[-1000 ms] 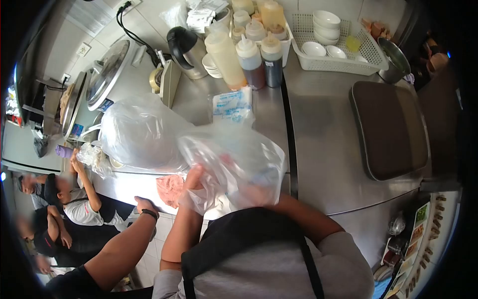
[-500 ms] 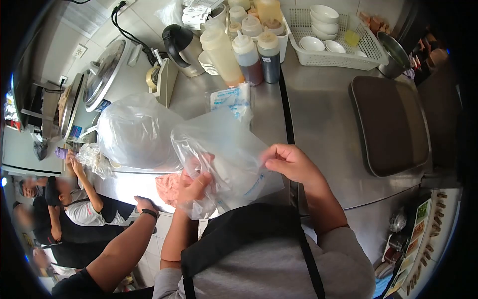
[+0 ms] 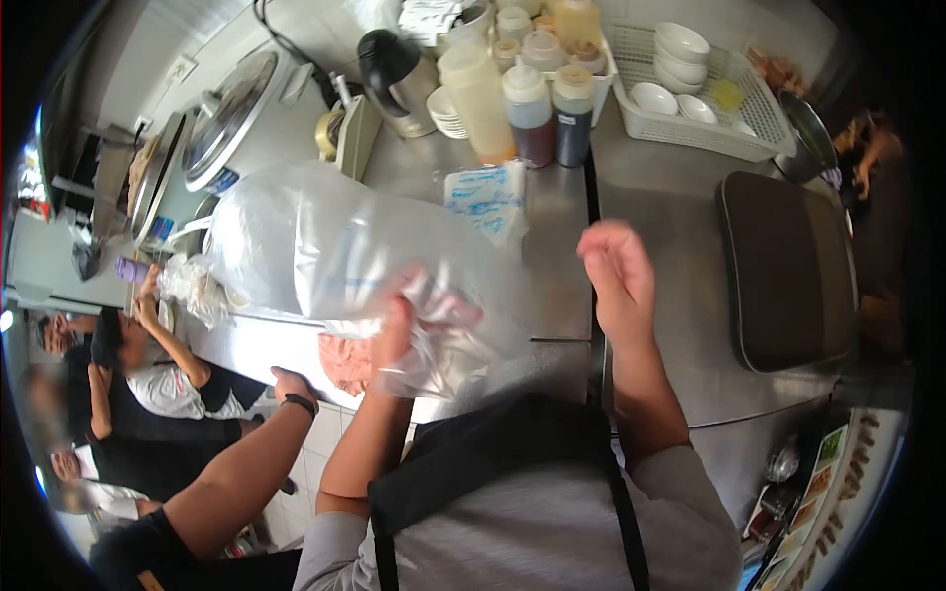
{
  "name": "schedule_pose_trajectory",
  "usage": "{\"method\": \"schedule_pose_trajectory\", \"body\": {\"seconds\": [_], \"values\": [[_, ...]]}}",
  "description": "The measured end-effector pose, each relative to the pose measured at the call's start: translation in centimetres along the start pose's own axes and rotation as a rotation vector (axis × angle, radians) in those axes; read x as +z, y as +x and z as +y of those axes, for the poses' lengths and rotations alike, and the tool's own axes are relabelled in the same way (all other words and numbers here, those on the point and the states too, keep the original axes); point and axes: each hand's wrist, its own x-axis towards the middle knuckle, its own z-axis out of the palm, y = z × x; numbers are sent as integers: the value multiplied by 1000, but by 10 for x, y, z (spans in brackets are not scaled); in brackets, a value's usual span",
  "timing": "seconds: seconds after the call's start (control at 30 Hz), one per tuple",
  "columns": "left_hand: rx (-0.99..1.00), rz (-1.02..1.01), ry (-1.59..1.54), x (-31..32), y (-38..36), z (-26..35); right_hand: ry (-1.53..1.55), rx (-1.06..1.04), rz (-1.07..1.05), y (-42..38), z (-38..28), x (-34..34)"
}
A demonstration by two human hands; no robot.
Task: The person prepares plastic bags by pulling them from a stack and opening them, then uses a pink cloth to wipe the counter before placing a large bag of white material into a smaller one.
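Note:
A clear plastic bag (image 3: 365, 246) spreads across the middle of the counter, its near end bunched up. My left hand (image 3: 399, 330) is closed on this bunched part, with some fingers seen blurred through the film. To the right of the bag, my right hand (image 3: 621, 276) is raised over the counter, apart from it, its fingers curled loosely and nothing seen in them. Behind the bag lies a white packet with blue print (image 3: 485, 197). A pink cloth (image 3: 345, 362) lies on the counter's front edge, left of my left hand.
Squeeze bottles (image 3: 529, 113), a kettle (image 3: 397, 84) and a white basket of bowls (image 3: 690, 128) stand at the back. A dark tray (image 3: 793, 271) lies at the right. Another person's arm (image 3: 241, 463) reaches to the counter's left edge; several people stand farther left.
My right hand has let go of the bag and moved up and right. The bag in my left hand now stretches leftward over the other plastic. The camera view has shifted slightly.

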Motion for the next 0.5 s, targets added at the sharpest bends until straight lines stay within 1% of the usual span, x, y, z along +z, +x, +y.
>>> {"method": "schedule_pose_trajectory", "body": {"seconds": [0.03,0.07,0.13,0.17,0.2,0.3,0.33,0.43,0.47,0.5], "values": [[122,92,-101,2,-1,6,142,178,-137,-15,2,2],[152,115,-108,4,-2,11,281,356,-270,-31,2,5],[207,145,-119,9,-3,18,435,675,-543,-55,4,23],[214,123,-124,9,-4,17,466,785,-667,-63,5,33],[220,100,-130,11,-7,14,615,825,-638,-71,3,45],[239,41,-125,18,-14,7,594,854,-620,-69,-1,53],[247,23,-116,20,-17,6,716,832,-331,-70,-5,65],[257,76,26,17,-21,11,683,712,-222,-56,6,58],[231,11,48,5,-21,12,580,677,-189,-52,8,53],[186,26,51,-2,-26,13,567,653,-166,-51,10,49]]}}
